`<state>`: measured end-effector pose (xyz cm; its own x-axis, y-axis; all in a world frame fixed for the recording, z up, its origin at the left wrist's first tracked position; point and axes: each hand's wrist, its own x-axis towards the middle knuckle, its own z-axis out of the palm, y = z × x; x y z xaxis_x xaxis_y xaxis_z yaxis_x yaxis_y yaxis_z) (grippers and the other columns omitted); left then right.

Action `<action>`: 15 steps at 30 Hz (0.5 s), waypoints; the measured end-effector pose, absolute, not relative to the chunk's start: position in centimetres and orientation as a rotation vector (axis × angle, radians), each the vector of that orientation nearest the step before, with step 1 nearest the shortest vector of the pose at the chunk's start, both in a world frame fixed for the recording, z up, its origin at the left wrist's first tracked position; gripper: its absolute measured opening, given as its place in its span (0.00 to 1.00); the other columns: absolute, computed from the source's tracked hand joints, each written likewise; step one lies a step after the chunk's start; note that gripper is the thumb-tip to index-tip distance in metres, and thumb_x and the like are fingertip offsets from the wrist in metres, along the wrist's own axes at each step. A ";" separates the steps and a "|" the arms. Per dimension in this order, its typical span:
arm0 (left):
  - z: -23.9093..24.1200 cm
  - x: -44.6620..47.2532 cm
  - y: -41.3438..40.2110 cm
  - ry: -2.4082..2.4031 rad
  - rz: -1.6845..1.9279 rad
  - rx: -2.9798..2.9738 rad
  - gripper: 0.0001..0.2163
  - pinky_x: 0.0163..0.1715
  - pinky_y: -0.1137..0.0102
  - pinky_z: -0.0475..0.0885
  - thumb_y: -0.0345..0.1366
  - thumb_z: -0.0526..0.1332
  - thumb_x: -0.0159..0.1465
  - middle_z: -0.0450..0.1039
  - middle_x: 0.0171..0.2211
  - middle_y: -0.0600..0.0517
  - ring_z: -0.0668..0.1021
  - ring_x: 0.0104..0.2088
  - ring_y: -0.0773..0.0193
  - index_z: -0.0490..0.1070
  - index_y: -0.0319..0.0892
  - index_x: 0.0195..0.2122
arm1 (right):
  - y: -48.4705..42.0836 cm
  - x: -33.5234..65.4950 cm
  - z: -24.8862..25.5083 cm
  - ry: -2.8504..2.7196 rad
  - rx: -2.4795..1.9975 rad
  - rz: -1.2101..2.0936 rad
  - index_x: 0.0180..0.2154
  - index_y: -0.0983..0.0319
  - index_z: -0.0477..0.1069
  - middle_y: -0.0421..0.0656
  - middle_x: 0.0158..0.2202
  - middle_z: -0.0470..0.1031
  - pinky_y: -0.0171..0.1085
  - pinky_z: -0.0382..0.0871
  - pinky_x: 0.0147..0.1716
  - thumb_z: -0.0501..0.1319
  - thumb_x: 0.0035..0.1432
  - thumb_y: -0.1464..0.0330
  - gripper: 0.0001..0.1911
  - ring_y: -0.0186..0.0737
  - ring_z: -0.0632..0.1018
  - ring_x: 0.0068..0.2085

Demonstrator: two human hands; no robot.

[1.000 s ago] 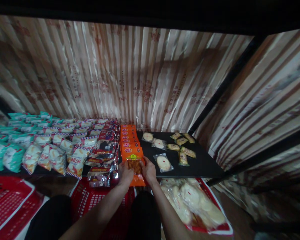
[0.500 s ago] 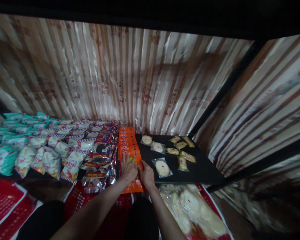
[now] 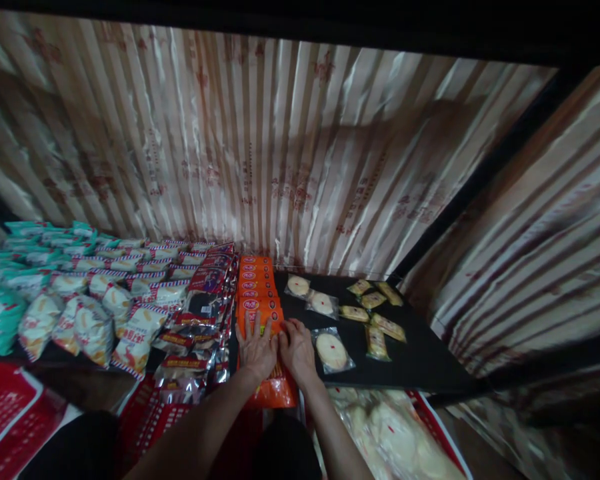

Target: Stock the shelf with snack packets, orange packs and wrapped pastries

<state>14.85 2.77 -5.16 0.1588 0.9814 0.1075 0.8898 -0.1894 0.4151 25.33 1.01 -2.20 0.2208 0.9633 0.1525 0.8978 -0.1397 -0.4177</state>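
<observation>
A column of orange snack packets (image 3: 259,287) lies overlapped on the dark shelf. My left hand (image 3: 257,353) rests flat on the nearest packet, fingers spread. At that packet's right edge is my right hand (image 3: 299,350), its fingers bent and closed on the edge; the fingertips are partly hidden. The lower end of the orange packet (image 3: 275,393) sticks out past the shelf's front edge. Dark red shiny packets (image 3: 207,293) stand stacked just left of the orange ones. To the right of my right hand lies a round pale cake in clear wrap (image 3: 332,351).
White snack bags (image 3: 94,329) and teal bags (image 3: 3,320) fill the left of the shelf (image 3: 420,360). Small yellow packets (image 3: 377,341) lie at right. Below are red baskets (image 3: 10,393), one with wrapped pale cakes (image 3: 395,427). A dark post (image 3: 473,193) rises at right.
The view has shifted slightly, so the shelf's front sits lower. My left fingers have spread wider over the orange packet, and my right fingers have curled more at its edge.
</observation>
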 end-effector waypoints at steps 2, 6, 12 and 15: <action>-5.3 15.0 2.8 1.828 0.525 2.184 0.22 0.60 0.46 0.37 0.42 0.49 0.61 0.53 0.63 0.53 0.48 0.64 0.49 0.58 0.52 0.58 | 2.6 25.5 -2.5 -1.706 -1.992 0.264 0.51 0.66 0.67 0.51 0.53 0.67 0.38 0.59 0.53 0.48 0.59 0.70 0.21 0.43 0.67 0.54; -5.6 15.1 2.8 1.822 0.550 2.209 0.24 0.59 0.46 0.36 0.45 0.52 0.59 0.54 0.62 0.50 0.49 0.63 0.47 0.59 0.51 0.58 | 5.9 25.9 -2.7 -1.628 -1.971 0.357 0.54 0.68 0.63 0.52 0.53 0.68 0.37 0.59 0.54 0.50 0.59 0.69 0.22 0.43 0.68 0.54; -5.3 15.1 2.7 1.820 0.577 2.209 0.26 0.59 0.45 0.37 0.48 0.54 0.58 0.55 0.62 0.48 0.51 0.63 0.45 0.60 0.50 0.58 | 9.1 25.9 -3.1 -1.598 -2.055 0.425 0.55 0.65 0.62 0.50 0.50 0.70 0.34 0.63 0.49 0.50 0.60 0.64 0.23 0.41 0.72 0.51; -5.3 15.1 2.7 1.809 0.582 2.212 0.26 0.59 0.44 0.38 0.48 0.54 0.58 0.55 0.62 0.47 0.51 0.63 0.44 0.60 0.48 0.58 | 10.1 25.5 -3.2 -1.554 -2.139 0.433 0.55 0.64 0.62 0.52 0.51 0.70 0.35 0.64 0.46 0.49 0.60 0.61 0.23 0.42 0.72 0.50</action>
